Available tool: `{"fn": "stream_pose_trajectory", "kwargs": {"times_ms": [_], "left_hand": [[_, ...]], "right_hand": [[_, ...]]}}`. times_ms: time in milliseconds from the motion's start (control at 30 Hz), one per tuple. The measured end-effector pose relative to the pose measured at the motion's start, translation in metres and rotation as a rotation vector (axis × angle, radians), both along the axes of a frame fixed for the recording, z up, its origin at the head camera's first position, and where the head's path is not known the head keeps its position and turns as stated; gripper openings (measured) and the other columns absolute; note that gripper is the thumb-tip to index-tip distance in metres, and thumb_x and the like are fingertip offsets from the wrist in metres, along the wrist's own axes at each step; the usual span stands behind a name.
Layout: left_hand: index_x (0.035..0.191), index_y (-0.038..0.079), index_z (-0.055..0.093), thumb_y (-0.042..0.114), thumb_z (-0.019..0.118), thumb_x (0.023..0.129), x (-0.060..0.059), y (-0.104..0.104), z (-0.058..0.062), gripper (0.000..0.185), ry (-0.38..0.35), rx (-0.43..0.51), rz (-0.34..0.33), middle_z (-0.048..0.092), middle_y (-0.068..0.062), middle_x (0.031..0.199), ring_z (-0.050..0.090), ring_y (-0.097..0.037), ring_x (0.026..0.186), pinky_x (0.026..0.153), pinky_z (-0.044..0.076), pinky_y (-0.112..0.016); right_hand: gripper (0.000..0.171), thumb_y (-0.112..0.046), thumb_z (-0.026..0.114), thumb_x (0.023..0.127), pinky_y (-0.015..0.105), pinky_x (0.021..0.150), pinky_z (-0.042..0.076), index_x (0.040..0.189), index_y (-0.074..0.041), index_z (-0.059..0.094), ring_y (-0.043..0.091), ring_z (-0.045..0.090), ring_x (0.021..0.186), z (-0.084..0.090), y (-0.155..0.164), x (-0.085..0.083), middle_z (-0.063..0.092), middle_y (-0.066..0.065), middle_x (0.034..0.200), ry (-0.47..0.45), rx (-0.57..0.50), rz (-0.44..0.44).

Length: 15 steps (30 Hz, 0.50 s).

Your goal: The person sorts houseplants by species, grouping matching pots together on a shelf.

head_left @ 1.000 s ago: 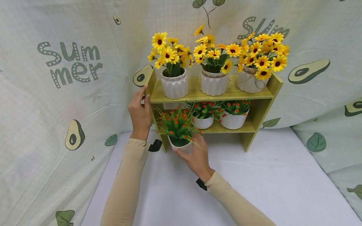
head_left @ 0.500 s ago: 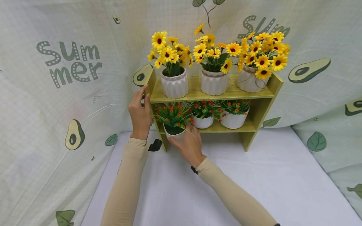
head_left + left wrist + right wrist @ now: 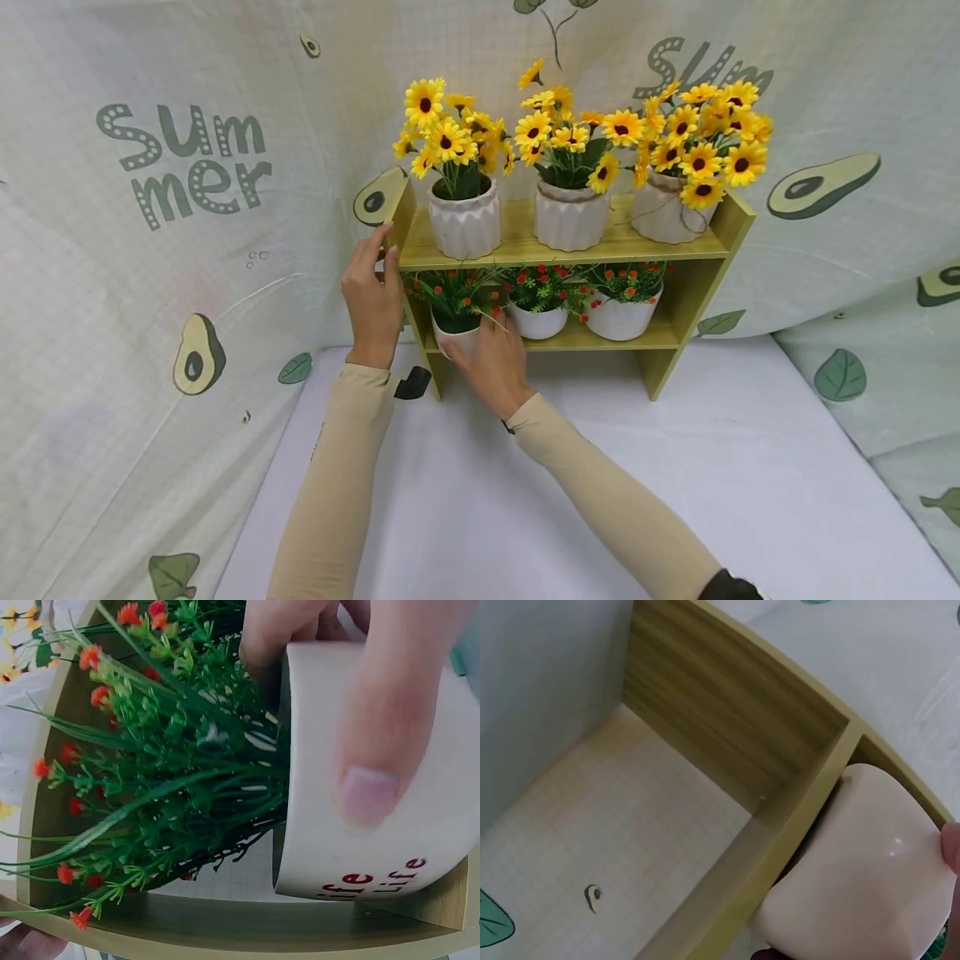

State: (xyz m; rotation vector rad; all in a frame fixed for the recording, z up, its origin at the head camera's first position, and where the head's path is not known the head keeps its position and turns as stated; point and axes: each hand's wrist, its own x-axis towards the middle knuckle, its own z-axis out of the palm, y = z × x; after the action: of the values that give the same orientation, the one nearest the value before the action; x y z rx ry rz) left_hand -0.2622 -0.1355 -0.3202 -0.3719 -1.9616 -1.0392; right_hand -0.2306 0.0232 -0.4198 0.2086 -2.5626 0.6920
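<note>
In the head view, my right hand (image 3: 491,362) grips a white pot (image 3: 459,337) of green leaves and small red flowers (image 3: 450,296). The pot stands at the left of the lower tier of a wooden two-tier shelf (image 3: 555,258). A thumb (image 3: 375,765) lies across the pot's side in the left wrist view, above red lettering. My left hand (image 3: 372,304) rests its fingertips against the outer left side of the shelf. The right wrist view looks up past the lower board at the pot's smooth underside (image 3: 862,877), with a fingertip (image 3: 951,844) beside it.
Two more white pots with red flowers (image 3: 538,321) stand right of the held one. On the top tier are three ribbed pots (image 3: 465,221) with yellow sunflowers (image 3: 446,137). A printed cloth (image 3: 187,275) hangs behind, and a white tabletop (image 3: 585,500) lies in front.
My right hand has moved the pot up, slightly left and back, from in front of the shelf onto the lower tier. The left hand has stayed at the shelf's side.
</note>
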Motion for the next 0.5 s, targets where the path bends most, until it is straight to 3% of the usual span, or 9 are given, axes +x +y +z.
{"fn": "stream_pose_trajectory", "kwargs": {"times_ms": [167,333,400,500], "left_hand": [[0.139,0.0,0.066,0.013,0.06,0.109,0.0,0.0,0.001,0.034,0.007,-0.001,-0.001,0.071,-0.024,0.122,0.07,-0.038,0.104,0.077,0.06,-0.045],[0.139,-0.001,0.067,0.013,0.061,0.108,0.0,0.0,0.002,0.034,0.013,0.0,-0.001,0.071,-0.024,0.122,0.07,-0.037,0.104,0.077,0.06,-0.046],[0.139,-0.001,0.067,0.012,0.061,0.108,0.0,0.0,0.002,0.034,0.014,-0.002,-0.002,0.071,-0.024,0.121,0.07,-0.037,0.104,0.076,0.06,-0.045],[0.138,-0.001,0.067,0.012,0.061,0.108,0.0,0.0,0.002,0.034,0.015,-0.002,0.0,0.071,-0.023,0.12,0.071,-0.036,0.103,0.076,0.059,-0.044]], "right_hand": [[0.086,-0.065,0.071,0.094,0.052,0.103,0.052,0.137,0.009,0.062,0.042,0.064,0.122,0.003,-0.002,-0.008,0.071,0.028,0.122,-0.059,-0.022,-0.015],[0.078,-0.061,0.073,0.095,0.051,0.094,0.056,0.13,0.008,0.065,0.039,0.068,0.112,0.002,-0.003,-0.011,0.074,0.024,0.112,-0.044,-0.046,-0.006],[0.073,-0.057,0.075,0.095,0.05,0.094,0.056,0.128,0.007,0.065,0.038,0.069,0.11,-0.001,-0.002,-0.007,0.073,0.023,0.111,-0.03,-0.048,0.001],[0.075,-0.052,0.078,0.094,0.049,0.101,0.053,0.136,0.008,0.059,0.039,0.065,0.118,-0.005,0.003,0.007,0.068,0.023,0.124,-0.03,-0.078,0.023]]}}
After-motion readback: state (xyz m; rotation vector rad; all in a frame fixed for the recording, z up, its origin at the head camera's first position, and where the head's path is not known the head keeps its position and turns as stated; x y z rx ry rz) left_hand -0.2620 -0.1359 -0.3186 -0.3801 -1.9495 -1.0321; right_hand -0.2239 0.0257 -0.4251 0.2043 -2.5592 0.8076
